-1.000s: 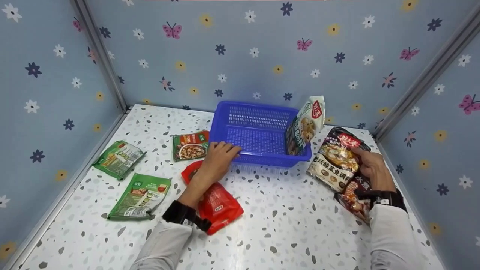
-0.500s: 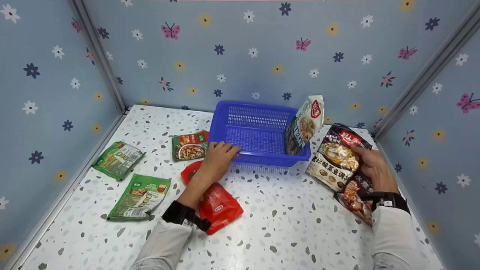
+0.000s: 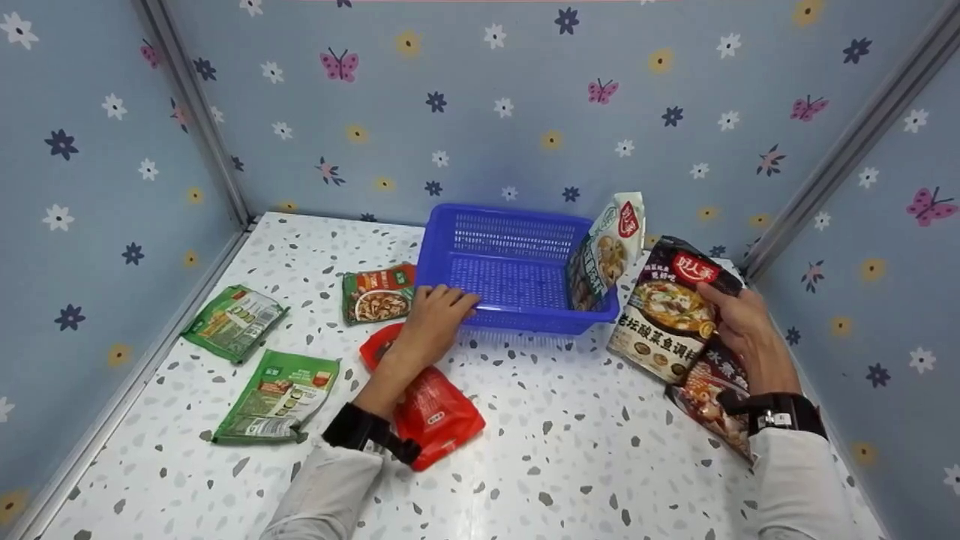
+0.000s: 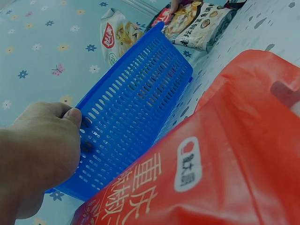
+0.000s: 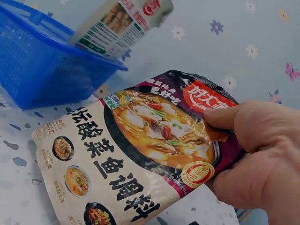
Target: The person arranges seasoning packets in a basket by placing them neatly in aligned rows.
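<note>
My left hand [image 3: 435,319] grips the front left rim of a blue plastic basket [image 3: 517,319]; in the left wrist view the thumb [image 4: 72,116] hooks over that rim. A white and green seasoning packet [image 3: 611,247] leans upright inside the basket's right end. At the right, my right hand [image 3: 746,322] pinches the edge of a purple and cream fish seasoning packet [image 3: 664,315], thumb on its printed front. The other fingers are hidden behind it. Partly beneath that packet and the right wrist lies a dark red-brown packet [image 3: 709,394].
Under my left forearm is a red packet [image 3: 439,412]. A green and red packet [image 3: 379,296] lies left of the basket, with two green packets [image 3: 277,397] farther left. Patterned walls [image 3: 495,112] enclose the speckled table [image 3: 540,450].
The purple and cream packet has tilted up, its top edge lifting and its front turning more toward the head camera. My left hand keeps its place on the basket rim.
</note>
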`<act>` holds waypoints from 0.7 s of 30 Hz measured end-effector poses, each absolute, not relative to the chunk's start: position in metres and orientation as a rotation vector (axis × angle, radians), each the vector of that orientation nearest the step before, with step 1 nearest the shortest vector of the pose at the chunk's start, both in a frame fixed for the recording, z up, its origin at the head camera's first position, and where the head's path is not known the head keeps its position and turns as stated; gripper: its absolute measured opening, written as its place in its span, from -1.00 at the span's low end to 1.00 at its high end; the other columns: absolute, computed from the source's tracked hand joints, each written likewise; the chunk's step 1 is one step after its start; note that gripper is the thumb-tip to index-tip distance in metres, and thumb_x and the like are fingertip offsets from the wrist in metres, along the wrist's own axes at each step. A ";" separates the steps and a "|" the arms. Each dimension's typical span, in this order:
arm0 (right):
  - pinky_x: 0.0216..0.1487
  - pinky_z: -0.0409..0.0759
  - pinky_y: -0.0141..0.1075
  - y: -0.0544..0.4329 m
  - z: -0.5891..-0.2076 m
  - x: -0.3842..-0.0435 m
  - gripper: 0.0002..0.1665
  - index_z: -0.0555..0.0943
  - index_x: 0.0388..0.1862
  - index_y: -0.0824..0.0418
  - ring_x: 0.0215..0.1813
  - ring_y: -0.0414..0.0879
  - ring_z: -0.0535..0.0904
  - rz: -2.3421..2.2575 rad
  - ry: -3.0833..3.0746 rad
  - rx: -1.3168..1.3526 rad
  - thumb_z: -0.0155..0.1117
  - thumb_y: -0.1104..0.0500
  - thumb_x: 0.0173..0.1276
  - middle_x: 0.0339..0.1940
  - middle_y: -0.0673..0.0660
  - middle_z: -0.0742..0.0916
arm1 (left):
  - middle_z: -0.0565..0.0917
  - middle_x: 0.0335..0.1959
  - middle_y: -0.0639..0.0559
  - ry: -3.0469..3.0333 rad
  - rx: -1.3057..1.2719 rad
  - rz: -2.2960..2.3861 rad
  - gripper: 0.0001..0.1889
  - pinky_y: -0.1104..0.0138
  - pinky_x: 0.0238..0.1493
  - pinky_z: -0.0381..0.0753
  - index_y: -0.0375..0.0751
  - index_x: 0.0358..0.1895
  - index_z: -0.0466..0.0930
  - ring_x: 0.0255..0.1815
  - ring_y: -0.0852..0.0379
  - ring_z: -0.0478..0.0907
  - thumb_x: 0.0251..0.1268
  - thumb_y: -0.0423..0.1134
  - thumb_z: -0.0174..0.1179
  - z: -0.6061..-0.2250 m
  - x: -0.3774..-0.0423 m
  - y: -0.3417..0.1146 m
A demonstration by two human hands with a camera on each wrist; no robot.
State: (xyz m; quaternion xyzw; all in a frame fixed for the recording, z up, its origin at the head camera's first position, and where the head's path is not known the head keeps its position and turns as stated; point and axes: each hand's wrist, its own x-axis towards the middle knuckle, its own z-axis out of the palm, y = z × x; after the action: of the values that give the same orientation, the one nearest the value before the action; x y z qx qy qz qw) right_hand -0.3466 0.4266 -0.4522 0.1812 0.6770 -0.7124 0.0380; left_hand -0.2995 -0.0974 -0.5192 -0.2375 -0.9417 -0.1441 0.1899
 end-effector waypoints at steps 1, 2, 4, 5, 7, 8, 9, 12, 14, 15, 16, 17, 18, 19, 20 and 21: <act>-0.07 0.79 -0.36 0.424 -0.452 -0.345 -0.50 0.52 0.28 0.13 -0.11 -0.23 0.77 -2.177 2.125 0.542 0.58 0.06 0.56 -0.22 -0.12 0.84 | 0.85 0.18 -0.10 -2.648 -0.668 -0.406 -0.66 -0.09 0.30 0.54 -0.01 0.40 0.70 0.18 -0.14 0.71 0.83 -0.05 0.10 -0.519 -0.300 -0.097; -0.07 0.79 -0.38 0.421 -0.451 -0.343 -0.50 0.53 0.28 0.13 -0.10 -0.23 0.77 -2.157 2.180 0.519 0.57 0.04 0.57 -0.21 -0.13 0.84 | 0.84 0.18 -0.10 -2.649 -0.668 -0.407 -0.66 -0.09 0.31 0.54 -0.02 0.40 0.70 0.18 -0.15 0.71 0.83 -0.06 0.11 -0.520 -0.300 -0.098; -0.07 0.78 -0.40 0.416 -0.450 -0.340 -0.50 0.55 0.29 0.14 -0.08 -0.24 0.76 -2.121 2.282 0.468 0.57 0.00 0.57 -0.18 -0.14 0.83 | 0.85 0.19 -0.10 -2.650 -0.668 -0.410 -0.66 -0.10 0.31 0.54 -0.02 0.41 0.70 0.19 -0.15 0.71 0.83 -0.06 0.11 -0.520 -0.300 -0.098; -0.07 0.77 -0.41 0.414 -0.450 -0.337 -0.50 0.56 0.28 0.13 -0.09 -0.24 0.75 -2.093 2.338 0.448 0.56 -0.02 0.58 -0.17 -0.15 0.82 | 0.85 0.19 -0.11 -2.650 -0.669 -0.410 -0.65 -0.10 0.31 0.54 -0.03 0.41 0.71 0.19 -0.15 0.71 0.83 -0.06 0.11 -0.520 -0.300 -0.098; -0.14 0.71 -0.43 0.409 -0.449 -0.333 -0.52 0.58 0.26 0.15 -0.14 -0.26 0.69 -2.028 2.461 0.397 0.54 -0.05 0.59 -0.20 -0.17 0.78 | 0.85 0.18 -0.11 -2.645 -0.668 -0.412 -0.66 -0.10 0.32 0.54 -0.02 0.40 0.71 0.18 -0.15 0.71 0.83 -0.06 0.12 -0.520 -0.300 -0.098; -0.18 0.67 -0.43 0.407 -0.449 -0.330 -0.53 0.60 0.26 0.17 -0.19 -0.26 0.66 -1.995 2.522 0.364 0.51 -0.06 0.61 -0.23 -0.17 0.77 | 0.85 0.17 -0.11 -2.640 -0.670 -0.410 -0.66 -0.11 0.32 0.54 -0.03 0.40 0.71 0.18 -0.16 0.71 0.82 -0.06 0.12 -0.521 -0.300 -0.098; -0.23 0.62 -0.42 0.404 -0.448 -0.327 -0.53 0.62 0.25 0.20 -0.24 -0.26 0.61 -1.976 2.578 0.333 0.50 -0.06 0.62 -0.27 -0.17 0.74 | 0.85 0.16 -0.11 -2.635 -0.672 -0.407 -0.66 -0.11 0.31 0.54 -0.03 0.39 0.71 0.18 -0.16 0.72 0.83 -0.07 0.12 -0.521 -0.300 -0.098; -0.34 0.49 -0.38 0.396 -0.447 -0.316 -0.49 0.67 0.24 0.33 -0.37 -0.25 0.47 -1.876 2.761 0.245 0.46 -0.06 0.65 -0.36 -0.16 0.66 | 0.85 0.12 -0.12 -2.618 -0.680 -0.413 -0.68 -0.13 0.31 0.53 -0.04 0.37 0.71 0.16 -0.17 0.72 0.82 -0.09 0.11 -0.521 -0.299 -0.097; -0.34 0.50 -0.39 0.389 -0.447 -0.308 -0.40 0.70 0.31 0.38 -0.38 -0.25 0.48 -1.792 2.876 0.195 0.44 -0.11 0.67 -0.35 -0.16 0.67 | 0.84 0.11 -0.14 -2.611 -0.688 -0.418 -0.68 -0.14 0.30 0.53 -0.06 0.36 0.71 0.15 -0.19 0.72 0.82 -0.10 0.11 -0.520 -0.299 -0.097; -0.34 0.52 -0.41 0.386 -0.447 -0.304 -0.39 0.71 0.32 0.39 -0.37 -0.25 0.51 -1.760 2.925 0.183 0.44 -0.12 0.66 -0.35 -0.18 0.68 | 0.85 0.11 -0.14 -2.612 -0.687 -0.421 -0.68 -0.14 0.31 0.53 -0.06 0.36 0.70 0.15 -0.19 0.72 0.82 -0.10 0.11 -0.521 -0.299 -0.097; -0.34 0.54 -0.42 0.383 -0.447 -0.300 -0.38 0.72 0.32 0.38 -0.37 -0.25 0.52 -1.730 2.969 0.174 0.45 -0.13 0.66 -0.36 -0.19 0.69 | 0.85 0.12 -0.14 -2.616 -0.686 -0.420 -0.68 -0.14 0.31 0.53 -0.05 0.37 0.70 0.16 -0.19 0.72 0.82 -0.09 0.11 -0.521 -0.299 -0.097; -0.34 0.55 -0.44 0.380 -0.447 -0.297 -0.38 0.73 0.33 0.36 -0.36 -0.26 0.54 -1.703 3.011 0.164 0.46 -0.13 0.65 -0.34 -0.21 0.69 | 0.85 0.13 -0.13 -2.621 -0.683 -0.420 -0.68 -0.13 0.31 0.53 -0.05 0.37 0.71 0.16 -0.18 0.72 0.82 -0.09 0.11 -0.521 -0.300 -0.097; -0.35 0.55 -0.45 0.377 -0.448 -0.294 -0.40 0.76 0.32 0.34 -0.36 -0.26 0.56 -1.701 3.046 0.150 0.47 -0.13 0.64 -0.36 -0.21 0.70 | 0.85 0.14 -0.13 -2.628 -0.679 -0.417 -0.67 -0.13 0.32 0.53 -0.04 0.38 0.70 0.17 -0.18 0.72 0.82 -0.09 0.11 -0.520 -0.300 -0.097; -0.36 0.56 -0.46 0.374 -0.449 -0.291 -0.43 0.78 0.29 0.33 -0.38 -0.27 0.57 -1.715 3.075 0.136 0.49 -0.11 0.63 -0.37 -0.22 0.72 | 0.85 0.16 -0.12 -2.637 -0.674 -0.411 -0.67 -0.12 0.33 0.53 -0.03 0.40 0.70 0.18 -0.17 0.72 0.82 -0.08 0.11 -0.520 -0.300 -0.097; -0.38 0.55 -0.46 0.371 -0.451 -0.288 -0.48 0.80 0.22 0.34 -0.40 -0.28 0.57 -1.736 3.102 0.117 0.51 -0.08 0.62 -0.40 -0.23 0.72 | 0.85 0.17 -0.11 -2.644 -0.670 -0.405 -0.67 -0.12 0.35 0.53 -0.02 0.40 0.70 0.19 -0.17 0.72 0.83 -0.08 0.11 -0.520 -0.300 -0.097; -0.41 0.53 -0.46 0.369 -0.452 -0.285 -0.53 0.82 0.16 0.34 -0.44 -0.28 0.56 -1.759 3.125 0.097 0.52 -0.05 0.62 -0.44 -0.23 0.71 | 0.85 0.17 -0.11 -2.651 -0.667 -0.404 -0.66 -0.12 0.36 0.53 -0.02 0.41 0.69 0.19 -0.16 0.72 0.83 -0.08 0.11 -0.520 -0.300 -0.097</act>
State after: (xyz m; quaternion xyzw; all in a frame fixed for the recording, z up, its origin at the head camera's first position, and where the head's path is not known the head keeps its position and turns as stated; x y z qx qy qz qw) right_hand -0.2851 0.3692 -0.4522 0.0264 0.8495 -0.4783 -0.2210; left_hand -0.3002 -0.0967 -0.5202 -0.2370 -0.9422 -0.1435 0.1882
